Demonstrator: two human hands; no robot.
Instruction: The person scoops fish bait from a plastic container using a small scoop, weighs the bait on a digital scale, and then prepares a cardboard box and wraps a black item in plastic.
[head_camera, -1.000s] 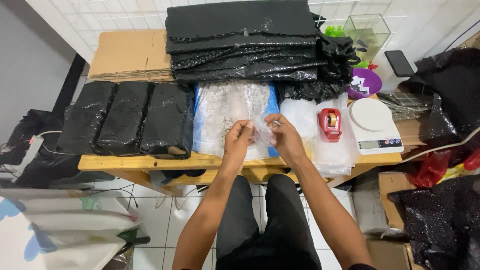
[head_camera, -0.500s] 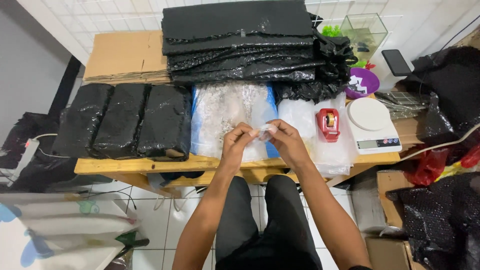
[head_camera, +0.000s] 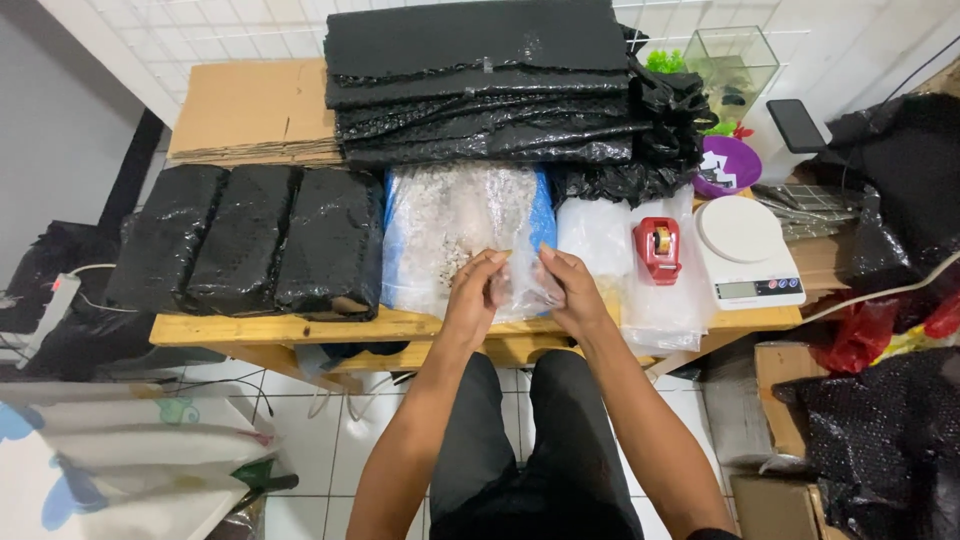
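Small clear plastic bag (head_camera: 522, 285), thin, crinkled and see-through, held up over the near edge of the wooden worktop (head_camera: 300, 328), just in front of the big clear sack of pale granules (head_camera: 455, 225) on blue backing. Pinched between both hands: left hand (head_camera: 475, 295) gripping the bag's left edge, fingers curled and closed on the film; right hand (head_camera: 570, 290) gripping the right edge, thumb and fingertips likewise closed on it. Hands close together, bag stretched between them, glossy with faint highlights; contents too hard to make out against the sack behind.

Left of the sack, three black plastic-wrapped bundles (head_camera: 245, 240) lying side by side on the worktop. Behind these, flattened brown cardboard (head_camera: 250, 110). At the back centre, a tall stack of folded black bubble wrap sheets (head_camera: 480, 80). Right of the hands, a pile of clear plastic bags (head_camera: 610, 235) hanging over the worktop edge, with a red tape dispenser (head_camera: 657, 248) on it. Further right, a white digital kitchen scale (head_camera: 745, 250) with a round platform. Beyond that, a purple bowl (head_camera: 725, 165), a small glass tank (head_camera: 735, 65) with green plants, and a dark phone (head_camera: 795, 125). Black trousers over tiled floor (head_camera: 320, 450) below.
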